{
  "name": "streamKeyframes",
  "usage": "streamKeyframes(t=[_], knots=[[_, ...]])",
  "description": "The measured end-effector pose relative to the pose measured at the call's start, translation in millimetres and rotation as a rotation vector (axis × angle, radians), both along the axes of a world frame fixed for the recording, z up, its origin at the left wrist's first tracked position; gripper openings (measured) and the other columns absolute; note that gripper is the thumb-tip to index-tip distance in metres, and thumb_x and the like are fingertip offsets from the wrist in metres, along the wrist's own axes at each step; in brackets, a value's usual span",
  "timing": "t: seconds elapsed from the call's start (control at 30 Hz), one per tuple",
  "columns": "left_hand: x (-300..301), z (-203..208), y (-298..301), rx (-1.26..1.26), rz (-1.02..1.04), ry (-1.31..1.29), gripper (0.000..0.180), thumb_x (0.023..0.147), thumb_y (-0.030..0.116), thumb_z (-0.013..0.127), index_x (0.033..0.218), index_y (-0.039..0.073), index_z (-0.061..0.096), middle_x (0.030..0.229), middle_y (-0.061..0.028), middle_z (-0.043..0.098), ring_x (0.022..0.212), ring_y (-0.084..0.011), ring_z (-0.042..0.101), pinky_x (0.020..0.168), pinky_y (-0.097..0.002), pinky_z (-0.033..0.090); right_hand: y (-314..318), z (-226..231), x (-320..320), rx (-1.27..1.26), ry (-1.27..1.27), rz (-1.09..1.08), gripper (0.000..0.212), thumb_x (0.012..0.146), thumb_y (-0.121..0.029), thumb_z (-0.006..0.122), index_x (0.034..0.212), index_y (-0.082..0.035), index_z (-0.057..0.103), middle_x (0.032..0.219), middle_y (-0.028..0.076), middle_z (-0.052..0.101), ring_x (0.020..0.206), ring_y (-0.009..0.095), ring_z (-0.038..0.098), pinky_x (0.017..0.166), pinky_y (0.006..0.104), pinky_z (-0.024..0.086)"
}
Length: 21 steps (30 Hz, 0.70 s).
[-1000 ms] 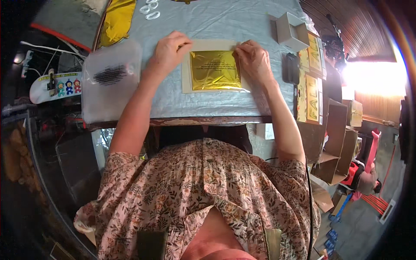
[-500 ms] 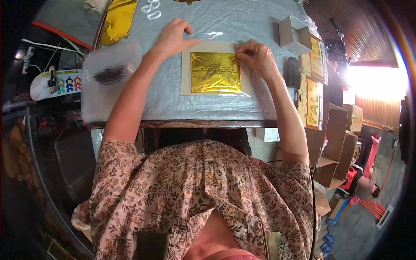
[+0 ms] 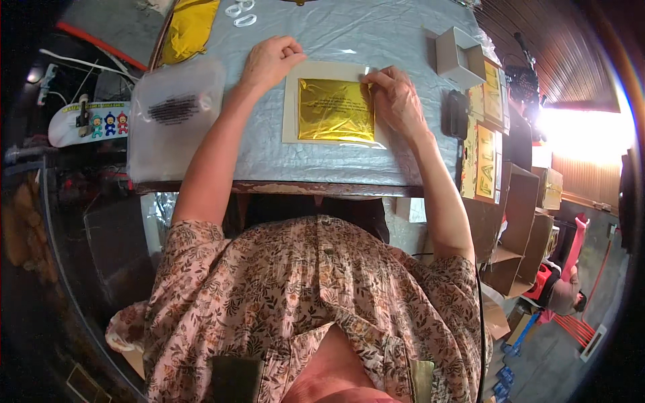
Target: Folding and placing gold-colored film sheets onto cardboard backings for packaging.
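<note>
A shiny gold foil packet (image 3: 336, 117) with dark printed lines lies flat on the table. Around it shows a pale sheet-like border (image 3: 291, 111), glossy like a clear plastic sleeve. My right hand (image 3: 400, 101) is at the packet's upper right corner, thumb and forefinger pinched on what looks like the sleeve's edge. Just beyond the upper left corner, my left hand (image 3: 270, 64) has its fingers curled and pressed together. Whatever is between them, if anything, is too small to make out.
Left of my forearm sits a stack of clear plastic bags (image 3: 171, 134). More gold foil (image 3: 190, 30) and white rings (image 3: 244, 21) lie farther back. At right are an open white box (image 3: 460, 55), a black case (image 3: 455, 113) and yellow-labelled boxes (image 3: 485, 158). Another person (image 3: 566, 295) is far right.
My left hand's fingers have gone from spread to closed near the upper left corner. The right hand has turned slightly at the upper right corner, its grip little changed.
</note>
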<state>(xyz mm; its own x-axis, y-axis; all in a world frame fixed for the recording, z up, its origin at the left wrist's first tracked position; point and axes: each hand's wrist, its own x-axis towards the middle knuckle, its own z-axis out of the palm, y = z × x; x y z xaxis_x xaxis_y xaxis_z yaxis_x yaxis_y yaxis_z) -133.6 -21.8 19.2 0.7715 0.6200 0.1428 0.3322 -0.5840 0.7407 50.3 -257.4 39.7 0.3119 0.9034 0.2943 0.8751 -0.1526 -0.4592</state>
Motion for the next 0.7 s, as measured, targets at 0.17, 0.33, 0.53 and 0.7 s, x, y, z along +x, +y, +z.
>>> streamKeyframes(t=[0.17,0.33,0.53,0.7], knots=[[-1,-5,2,0.02,0.004,-0.035,0.021,0.087,0.025,0.075,0.095,0.005,0.072,0.084,-0.0024,0.067,0.074,-0.0124,0.062,0.071,-0.0292,0.052,-5,4,-2,0.001,0.008,-0.05,0.026,0.087,-0.003,0.059,0.107,-0.008,0.074,0.106,0.011,0.067,0.105,0.032,0.063,0.093,0.0404,0.05],[-3,-8,2,0.066,-0.012,-0.062,0.02,0.087,0.023,0.075,0.096,0.005,0.072,0.086,-0.0031,0.065,0.077,-0.0143,0.062,0.074,-0.0307,0.052,-3,14,15,-0.12,0.131,-0.039,0.024,0.089,-0.007,0.062,0.11,-0.007,0.073,0.111,0.013,0.067,0.108,0.033,0.064,0.093,0.0412,0.051],[-5,-11,2,0.098,-0.051,-0.126,0.017,0.088,0.022,0.074,0.093,0.005,0.071,0.088,-0.0036,0.064,0.079,-0.0163,0.063,0.074,-0.0324,0.051,24,25,41,-0.084,-0.057,-0.071,0.047,0.086,-0.018,0.073,0.131,-0.01,0.064,0.128,0.016,0.063,0.114,0.033,0.064,0.097,0.041,0.051],[-9,-8,-1,0.115,-0.083,-0.169,0.016,0.089,0.021,0.073,0.095,0.006,0.071,0.087,-0.0034,0.063,0.079,-0.017,0.063,0.074,-0.0331,0.051,46,26,59,-0.26,0.056,0.015,0.058,0.08,-0.025,0.081,0.133,-0.01,0.062,0.131,0.017,0.062,0.119,0.034,0.062,0.101,0.042,0.051]])
